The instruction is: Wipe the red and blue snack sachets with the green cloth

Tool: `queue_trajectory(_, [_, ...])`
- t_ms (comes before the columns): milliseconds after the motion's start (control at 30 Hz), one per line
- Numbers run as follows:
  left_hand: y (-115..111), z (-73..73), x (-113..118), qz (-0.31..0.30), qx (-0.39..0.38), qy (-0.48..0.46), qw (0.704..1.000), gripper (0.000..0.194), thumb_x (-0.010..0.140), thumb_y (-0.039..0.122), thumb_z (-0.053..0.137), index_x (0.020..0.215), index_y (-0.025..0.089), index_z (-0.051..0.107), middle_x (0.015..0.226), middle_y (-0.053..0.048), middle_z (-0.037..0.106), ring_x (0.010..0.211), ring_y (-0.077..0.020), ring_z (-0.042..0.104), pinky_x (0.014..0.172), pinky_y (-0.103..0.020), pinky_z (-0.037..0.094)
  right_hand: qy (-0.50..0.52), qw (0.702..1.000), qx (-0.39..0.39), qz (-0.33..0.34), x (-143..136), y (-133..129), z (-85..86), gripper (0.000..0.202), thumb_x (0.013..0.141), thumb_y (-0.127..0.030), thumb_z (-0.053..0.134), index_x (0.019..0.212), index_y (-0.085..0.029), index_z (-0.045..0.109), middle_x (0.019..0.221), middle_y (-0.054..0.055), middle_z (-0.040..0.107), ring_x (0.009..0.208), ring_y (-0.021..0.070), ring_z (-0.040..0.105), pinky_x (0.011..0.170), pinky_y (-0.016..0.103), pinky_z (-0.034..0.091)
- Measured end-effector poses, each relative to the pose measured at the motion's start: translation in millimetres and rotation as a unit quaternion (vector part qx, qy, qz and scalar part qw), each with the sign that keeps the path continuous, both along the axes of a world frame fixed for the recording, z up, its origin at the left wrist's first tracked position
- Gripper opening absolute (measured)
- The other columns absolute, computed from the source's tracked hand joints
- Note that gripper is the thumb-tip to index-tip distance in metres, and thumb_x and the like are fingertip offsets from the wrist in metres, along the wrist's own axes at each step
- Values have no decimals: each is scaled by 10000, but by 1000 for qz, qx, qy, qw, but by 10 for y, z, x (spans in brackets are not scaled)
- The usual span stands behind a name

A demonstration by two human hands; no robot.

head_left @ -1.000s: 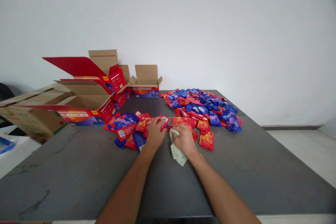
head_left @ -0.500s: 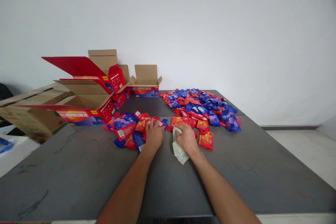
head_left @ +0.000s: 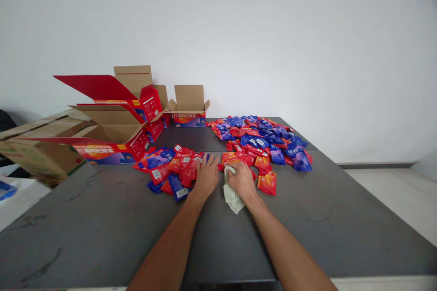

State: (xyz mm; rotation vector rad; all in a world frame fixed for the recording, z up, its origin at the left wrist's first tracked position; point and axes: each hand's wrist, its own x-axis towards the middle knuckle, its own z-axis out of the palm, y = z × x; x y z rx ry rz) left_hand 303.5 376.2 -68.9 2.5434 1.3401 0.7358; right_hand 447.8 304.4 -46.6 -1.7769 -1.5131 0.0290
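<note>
My left hand (head_left: 206, 176) rests with fingers apart at the right edge of a small pile of red and blue sachets (head_left: 162, 158). Its fingertips are near or on the sachets there. My right hand (head_left: 241, 179) is closed on a pale cloth (head_left: 232, 198), which hangs down onto the dark table (head_left: 218, 245). Just beyond and right of that hand lie more red sachets, one of them a red and orange sachet (head_left: 267, 183) lying flat.
A large heap of red and blue sachets (head_left: 259, 134) covers the back right of the table. Open red boxes (head_left: 109, 152) stand at the left, and another open box (head_left: 189, 119) at the back. A brown carton (head_left: 44, 150) is beyond the left edge.
My left hand has shifted slightly right, its fingers now apart. Red sachets that were under it now lie to its left on the small pile. My right hand has hardly moved.
</note>
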Motion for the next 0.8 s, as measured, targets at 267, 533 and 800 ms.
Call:
queue_trajectory(267, [-1,-116,83,-58,-69,-85,992,572,812,162,534,1384,168,520,1234,-148,649,1212,-308,505,1056,-463,350,3,1000,-1,-9,5,5,-9,184,794,-168,618,913,-207,754,935,88,720,914,243,629,883,358,481])
queue_trajectory(533, [-37,8,101,-101,-380,-371,841,389,598,85,588,969,143,691,682,16,620,614,-137,532,603,-253,387,52,998,21,-17,-12,-16,30,201,810,-178,621,964,-194,750,976,86,715,953,250,638,912,378,493])
queue_trajectory(800, [-139,139,77,-137,-480,-506,704,247,496,57,548,716,154,607,641,29,560,591,-108,503,570,-228,370,91,992,68,60,-68,-27,92,200,820,-169,642,983,-211,751,988,65,717,955,219,639,905,351,495])
